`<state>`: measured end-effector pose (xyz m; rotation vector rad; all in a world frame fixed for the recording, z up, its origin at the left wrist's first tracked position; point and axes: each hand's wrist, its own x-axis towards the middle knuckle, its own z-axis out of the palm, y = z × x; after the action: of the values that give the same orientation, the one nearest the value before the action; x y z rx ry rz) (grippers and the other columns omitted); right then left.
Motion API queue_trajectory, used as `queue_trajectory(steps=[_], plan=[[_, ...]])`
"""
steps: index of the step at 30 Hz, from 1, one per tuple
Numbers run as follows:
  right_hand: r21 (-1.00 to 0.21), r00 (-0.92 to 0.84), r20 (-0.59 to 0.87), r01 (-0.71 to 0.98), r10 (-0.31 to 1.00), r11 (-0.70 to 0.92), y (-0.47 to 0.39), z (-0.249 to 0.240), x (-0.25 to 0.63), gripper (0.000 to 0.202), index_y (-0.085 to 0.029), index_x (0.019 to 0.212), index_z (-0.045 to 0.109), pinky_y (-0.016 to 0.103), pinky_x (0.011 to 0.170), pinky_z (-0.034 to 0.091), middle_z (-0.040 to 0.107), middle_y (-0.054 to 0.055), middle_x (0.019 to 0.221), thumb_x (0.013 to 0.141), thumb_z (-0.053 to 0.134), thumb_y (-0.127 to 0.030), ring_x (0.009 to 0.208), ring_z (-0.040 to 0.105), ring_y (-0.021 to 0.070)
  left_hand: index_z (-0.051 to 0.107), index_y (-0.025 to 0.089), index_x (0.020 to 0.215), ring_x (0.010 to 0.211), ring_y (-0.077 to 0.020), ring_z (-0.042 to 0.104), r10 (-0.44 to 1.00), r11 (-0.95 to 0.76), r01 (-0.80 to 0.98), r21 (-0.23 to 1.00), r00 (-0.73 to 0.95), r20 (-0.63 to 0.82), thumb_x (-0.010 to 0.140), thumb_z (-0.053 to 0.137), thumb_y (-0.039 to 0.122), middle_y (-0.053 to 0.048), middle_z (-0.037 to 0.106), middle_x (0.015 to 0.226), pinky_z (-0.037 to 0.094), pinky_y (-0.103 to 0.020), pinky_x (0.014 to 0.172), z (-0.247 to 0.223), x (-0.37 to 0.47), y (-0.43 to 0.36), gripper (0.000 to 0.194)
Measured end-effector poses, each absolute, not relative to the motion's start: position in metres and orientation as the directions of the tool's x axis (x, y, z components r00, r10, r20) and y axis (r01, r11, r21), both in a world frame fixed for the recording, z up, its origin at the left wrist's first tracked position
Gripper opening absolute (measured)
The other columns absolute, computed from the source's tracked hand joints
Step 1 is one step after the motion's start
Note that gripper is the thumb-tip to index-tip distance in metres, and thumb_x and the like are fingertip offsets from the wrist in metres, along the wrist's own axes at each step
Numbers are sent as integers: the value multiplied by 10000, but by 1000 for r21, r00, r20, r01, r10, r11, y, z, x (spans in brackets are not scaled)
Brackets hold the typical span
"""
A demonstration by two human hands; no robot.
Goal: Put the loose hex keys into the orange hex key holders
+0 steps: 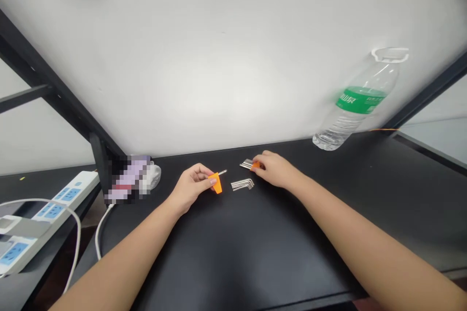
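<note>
Between the thumb and fingers of my left hand (193, 184) is an orange hex key holder (216, 183), with one short metal key sticking out of it to the right. Several loose L-shaped hex keys (242, 184) lie side by side on the black tabletop between my two hands. My right hand (273, 167) is closed on a second orange holder (256, 165) at the back of the table. Several metal keys (246, 163) point left from that holder. My right fingers partly cover it.
A large clear water bottle (359, 99) with a green label stands at the back right against the white wall (219, 58). At left are a white power strip (54, 211), a white cable (78, 233), a crumpled clear plastic piece (153, 177) and a black metal frame (69, 102).
</note>
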<state>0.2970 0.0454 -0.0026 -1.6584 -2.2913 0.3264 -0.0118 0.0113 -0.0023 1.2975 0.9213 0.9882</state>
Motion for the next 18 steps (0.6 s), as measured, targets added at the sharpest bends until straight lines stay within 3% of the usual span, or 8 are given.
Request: queue_trajectory(steps=[7, 12, 14, 18], plan=[[-504, -356, 313, 723, 881, 472, 28, 1, 262, 319, -232, 1269, 664, 322, 854, 516, 673, 74, 1141, 960, 585, -218, 936, 649, 187, 625, 162, 924, 738, -180, 733, 934, 20, -30, 999, 356, -8, 767, 873, 363, -64, 783, 859, 575, -325, 760, -3, -10, 10, 356], [-605, -526, 345, 509, 778, 612, 4, 12, 248, 338, -257, 1308, 649, 286, 701, 523, 679, 55, 1097, 974, 593, -243, 716, 619, 135, 645, 160, 920, 747, -179, 728, 925, 9, 19, 1000, 380, -15, 770, 870, 372, -56, 770, 843, 573, -324, 756, -7, -11, 9, 344], [-603, -589, 355, 449, 726, 659, -2, 14, 242, 282, -258, 1254, 672, 283, 712, 519, 694, 46, 1047, 991, 573, -231, 747, 633, 144, 653, 157, 928, 759, -180, 727, 918, 3, 34, 999, 396, -16, 782, 862, 368, -59, 768, 844, 570, -320, 755, -7, -11, 9, 330], [-539, -586, 386, 484, 713, 690, -7, 17, 232, 210, -234, 1048, 708, 299, 763, 506, 720, 36, 933, 1015, 510, -172, 833, 657, 174, 667, 154, 942, 772, -172, 723, 902, -2, 55, 998, 431, -22, 789, 860, 357, -68, 774, 862, 563, -305, 756, -6, -11, 7, 319]])
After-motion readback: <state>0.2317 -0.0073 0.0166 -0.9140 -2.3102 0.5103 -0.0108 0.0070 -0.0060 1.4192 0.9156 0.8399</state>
